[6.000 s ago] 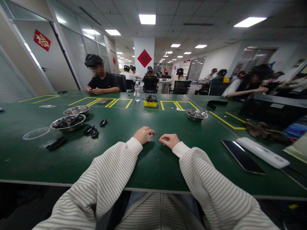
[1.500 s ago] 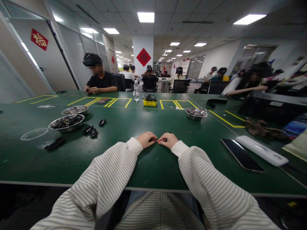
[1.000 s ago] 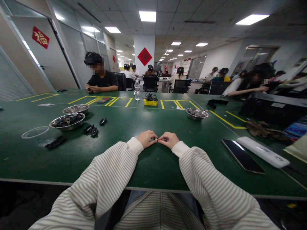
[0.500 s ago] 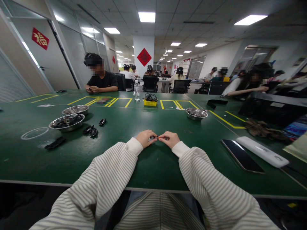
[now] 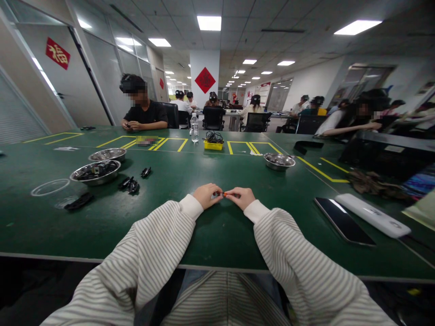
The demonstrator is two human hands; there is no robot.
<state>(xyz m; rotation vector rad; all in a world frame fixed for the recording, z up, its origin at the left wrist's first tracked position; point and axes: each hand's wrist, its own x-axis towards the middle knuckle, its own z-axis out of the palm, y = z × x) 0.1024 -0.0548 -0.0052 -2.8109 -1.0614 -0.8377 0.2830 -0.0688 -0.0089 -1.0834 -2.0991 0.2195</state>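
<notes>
Both my hands meet above the green table (image 5: 224,244), fingertips nearly touching. My left hand (image 5: 208,196) is closed in a pinch on a small dark piece, too small to name. Opposite it, my right hand (image 5: 240,198) pinches a small orange piece (image 5: 225,194) between thumb and fingers. The two pieces sit end to end; I cannot tell whether they are joined. Left of my hands lie several black plastic parts (image 5: 129,185), with another black part (image 5: 146,172) just behind them.
Metal bowls (image 5: 96,182) with dark parts stand at the left, beside a clear plastic container (image 5: 50,188). Another metal bowl (image 5: 279,168) is at the right. A phone (image 5: 343,221) and a white device (image 5: 372,215) lie near my right arm. A bottle (image 5: 194,129) and yellow tray (image 5: 213,145) stand further back.
My hands stay in nearly the same place. The orange piece shows slightly more clearly between my fingertips now.
</notes>
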